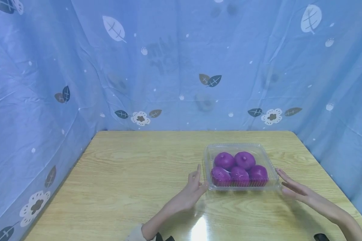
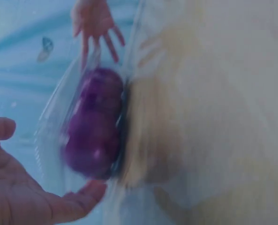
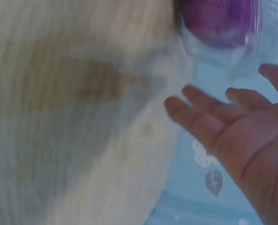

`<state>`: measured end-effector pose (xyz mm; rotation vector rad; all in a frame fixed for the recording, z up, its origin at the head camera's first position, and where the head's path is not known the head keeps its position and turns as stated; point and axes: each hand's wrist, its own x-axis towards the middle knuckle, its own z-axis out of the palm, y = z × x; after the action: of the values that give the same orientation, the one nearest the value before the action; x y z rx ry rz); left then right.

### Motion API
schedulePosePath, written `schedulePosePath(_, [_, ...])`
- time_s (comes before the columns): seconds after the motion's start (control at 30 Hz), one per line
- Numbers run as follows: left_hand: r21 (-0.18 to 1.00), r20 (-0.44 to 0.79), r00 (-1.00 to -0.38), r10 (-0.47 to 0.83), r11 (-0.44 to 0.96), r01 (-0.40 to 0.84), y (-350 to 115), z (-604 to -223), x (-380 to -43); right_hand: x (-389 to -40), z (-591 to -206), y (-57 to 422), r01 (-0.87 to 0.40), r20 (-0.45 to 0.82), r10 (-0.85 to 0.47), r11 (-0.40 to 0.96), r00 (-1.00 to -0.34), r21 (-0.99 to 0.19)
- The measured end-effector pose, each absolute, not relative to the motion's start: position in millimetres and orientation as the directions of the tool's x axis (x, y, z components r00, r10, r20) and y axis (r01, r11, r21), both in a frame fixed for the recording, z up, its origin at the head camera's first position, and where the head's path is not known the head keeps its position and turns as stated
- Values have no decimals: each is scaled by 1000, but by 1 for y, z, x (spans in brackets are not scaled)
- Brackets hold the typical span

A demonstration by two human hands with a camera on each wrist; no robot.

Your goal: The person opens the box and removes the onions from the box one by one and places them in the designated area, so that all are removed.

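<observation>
A clear plastic box (image 1: 242,146) sits on the right half of the table, with several round purple onions (image 1: 244,160) inside. Its clear lid appears to cover them. At the box's left front corner is my left hand (image 1: 188,194), fingers extended; whether it touches the wall is hard to tell. On the opposite side my right hand (image 1: 304,195) reaches toward the right edge with loosely straight fingers. The right wrist view shows a gap between my right fingers (image 3: 199,117) and the box. Neither hand holds anything. Motion blurs the onions (image 2: 94,131) in the left wrist view.
The box stands on a light wood-grain table (image 1: 123,167). A blue curtain (image 1: 175,67) with leaf and flower prints hangs behind the table and along both sides. A small black object (image 1: 321,237) shows at the bottom edge near my right forearm.
</observation>
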<state>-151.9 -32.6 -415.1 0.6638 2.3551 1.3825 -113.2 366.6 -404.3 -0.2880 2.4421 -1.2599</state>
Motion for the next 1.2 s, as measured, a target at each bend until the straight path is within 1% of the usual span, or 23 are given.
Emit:
schedulePosePath(0.1, [915,-24,-806,591,338,222,-25,-421,-145,-111,-406,358,-71,-177,-385,550,-906,-832])
schedulePosePath(0.17, [939,1,-794,608,273,210,-21,-425,-142,-109,-410,354,-90,-135,-404,491,-905,-867])
schedulePosePath(0.23, [962,2,-791,612,215,168,-19,-428,-138,-108,-416,352,-99,-95,-440,398,-893,-912])
schedulePosePath(0.37, [989,3,-819,574,118,87,-14,-437,-133,-109,-428,351,-99,6,-498,160,-867,-982])
schedulePosePath(0.43, [994,22,-829,559,78,79,-13,-440,-133,-111,-434,353,-134,84,-517,60,-852,-989])
schedulePosePath(0.57, [999,17,-857,515,23,33,-9,-444,-134,-114,-439,355,-146,138,-488,-23,-862,-989])
schedulePosePath(0.67, [1000,-9,-873,487,-6,-14,-7,-444,-136,-116,-438,358,-139,139,-468,-34,-873,-990])
schedulePosePath(0.8, [996,-31,-873,487,-57,-67,-6,-443,-140,-117,-434,361,-102,102,-461,-25,-882,-994])
schedulePosePath(0.9, [992,-36,-870,492,-88,-91,-5,-443,-141,-118,-431,364,-37,23,-445,21,-895,-999])
schedulePosePath(0.97, [992,-34,-867,498,-88,-90,-4,-443,-141,-117,-429,366,15,-41,-414,67,-909,-998])
schedulePosePath(1.03, [994,-32,-864,503,-74,-80,-3,-444,-140,-116,-429,368,67,-94,-391,83,-915,-994])
schedulePosePath(1.13, [999,-29,-863,504,-23,-47,-1,-444,-139,-115,-429,372,133,-144,-390,54,-909,-990])
schedulePosePath(1.2, [1000,-14,-870,494,2,-14,1,-444,-138,-114,-431,376,175,-144,-431,-33,-891,-984])
